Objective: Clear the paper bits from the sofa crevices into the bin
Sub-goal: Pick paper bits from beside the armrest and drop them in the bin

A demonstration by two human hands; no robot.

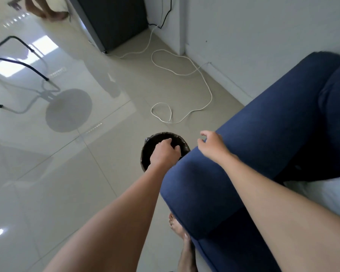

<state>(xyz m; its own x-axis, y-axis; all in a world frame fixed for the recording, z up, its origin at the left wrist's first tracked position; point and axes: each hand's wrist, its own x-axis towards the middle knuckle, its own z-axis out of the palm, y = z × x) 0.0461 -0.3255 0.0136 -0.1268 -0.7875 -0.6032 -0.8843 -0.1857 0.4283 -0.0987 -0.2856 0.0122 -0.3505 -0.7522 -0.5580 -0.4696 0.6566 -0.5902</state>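
While we leaned over the sofa arm, our left hand hung over the mouth of the bin, fingers curled down into a narrow, bunched grip. We could not tell whether any paper bits were pinched inside it; none showed. We judged this as the drop step, the hand placed dead over the opening so scraps would fall in rather than onto the floor.

Our right hand sat at about 3 o'clock of the bin, on top of the sofa arm, fingers loosely curved and part-open, holding nothing we could see. We read it as bracing or waiting its turn.

The bin stood on the floor tight against the end of the sofa arm, at roughly 10 o'clock from it, likely parked there for short trips from the crevices. It was round and dark, with a crinkled dark liner at the rim.

The sofa was navy woven fabric, padded, with rounded edges; the crevice between arm and seat looked dark, and no paper was visible in it. The floor was glossy pale tile. A thin white cable lay looped at 12 o'clock, well apart from the bin.
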